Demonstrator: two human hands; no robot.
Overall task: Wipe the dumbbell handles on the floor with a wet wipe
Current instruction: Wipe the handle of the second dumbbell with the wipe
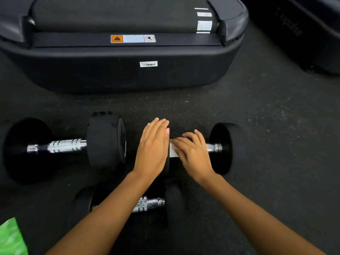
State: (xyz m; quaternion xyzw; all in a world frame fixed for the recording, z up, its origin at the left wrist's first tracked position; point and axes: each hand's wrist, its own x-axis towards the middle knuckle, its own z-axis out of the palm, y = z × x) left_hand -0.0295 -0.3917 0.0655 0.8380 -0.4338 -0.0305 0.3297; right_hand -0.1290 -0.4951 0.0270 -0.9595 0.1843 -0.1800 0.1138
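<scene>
Dumbbell point(223, 148) on the dark speckled floor point(266, 126), centre-right, long axis running left to right, one black head to the right, the other hidden under the left hand. Chrome handle point(214, 147) bare only at its right end, beside the right head. White wet wipe point(173, 150) laid over the handle's middle, a narrow strip showing between the two hands. Right hand point(193, 153) pressed down on the wipe, fingers bent over wipe and handle, pointing far-left (whether closed fully round the bar, cannot tell). Left hand point(153, 146) flat and loose, fingers straight and together, resting atop the left head, grasping nothing.

Second dumbbell point(64, 146) to the left, larger, same left-right axis, its chrome grip fully exposed, its right head just beside the left hand. Third dumbbell point(147, 204) nearer, tilted slightly, partly covered by the left forearm. Treadmill point(128, 57) end at the far side, with a warning sticker and a barcode label. Green packet point(11, 238) at the near-left corner, cut off by the frame.
</scene>
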